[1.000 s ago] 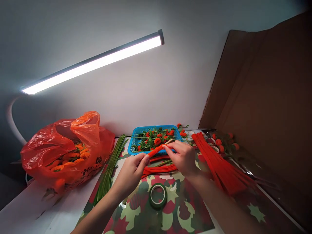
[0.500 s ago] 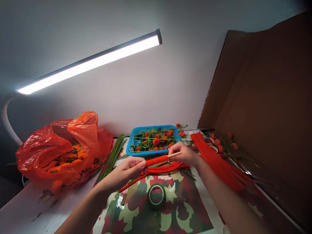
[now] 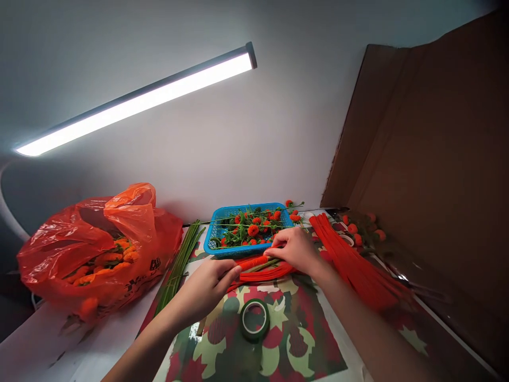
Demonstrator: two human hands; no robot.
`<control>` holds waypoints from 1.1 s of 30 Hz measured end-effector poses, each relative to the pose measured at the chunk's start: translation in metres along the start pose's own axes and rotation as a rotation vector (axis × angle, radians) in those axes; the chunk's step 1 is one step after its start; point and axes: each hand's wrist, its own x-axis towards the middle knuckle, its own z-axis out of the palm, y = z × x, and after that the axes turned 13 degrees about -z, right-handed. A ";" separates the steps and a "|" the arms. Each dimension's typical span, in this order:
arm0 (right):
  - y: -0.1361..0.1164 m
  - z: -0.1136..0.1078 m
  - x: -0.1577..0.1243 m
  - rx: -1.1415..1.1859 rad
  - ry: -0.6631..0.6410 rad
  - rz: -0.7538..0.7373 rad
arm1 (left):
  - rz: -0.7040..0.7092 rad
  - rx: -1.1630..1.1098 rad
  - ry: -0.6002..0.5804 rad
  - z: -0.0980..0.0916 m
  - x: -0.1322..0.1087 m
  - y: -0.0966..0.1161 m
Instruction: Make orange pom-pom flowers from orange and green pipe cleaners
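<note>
My left hand (image 3: 209, 289) is pinched shut on the near end of a thin stick wound with red-orange pipe cleaner (image 3: 254, 261). My right hand (image 3: 294, 248) pinches the stick's far end, just in front of the blue basket (image 3: 211, 237). The stick lies low over a small heap of loose red pipe cleaners (image 3: 267, 274) on the patterned mat (image 3: 294, 345). The basket holds several green stems with small orange pompom flowers (image 3: 253, 229).
A green tape roll (image 3: 255, 319) lies on the mat near me. A bundle of red pipe cleaners (image 3: 352, 257) fans out at right beside a cardboard sheet (image 3: 433, 159). Green stems (image 3: 178, 262) and an orange plastic bag (image 3: 91, 249) sit at left. A lamp bar (image 3: 139, 101) hangs overhead.
Both hands have lowered the wrapped stick toward the red pipe cleaners on the mat. My right hand has shifted slightly left and down along it.
</note>
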 end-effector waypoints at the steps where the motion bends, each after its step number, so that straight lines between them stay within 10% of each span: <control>1: -0.003 0.001 0.000 -0.027 0.051 -0.012 | -0.006 -0.009 0.031 0.001 0.000 0.001; 11: -0.022 0.021 -0.008 -0.012 0.451 -0.272 | -0.047 -0.525 0.217 0.014 0.006 0.001; 20: 0.012 0.003 0.003 0.957 -0.180 -0.007 | 0.099 -0.707 -0.205 0.004 0.014 -0.017; 28: 0.031 -0.018 0.000 0.725 -0.471 0.018 | 0.142 -0.180 -0.281 -0.007 0.003 -0.008; 33: 0.018 -0.014 0.000 0.278 -0.351 0.069 | 0.115 0.097 -0.081 0.000 -0.002 0.002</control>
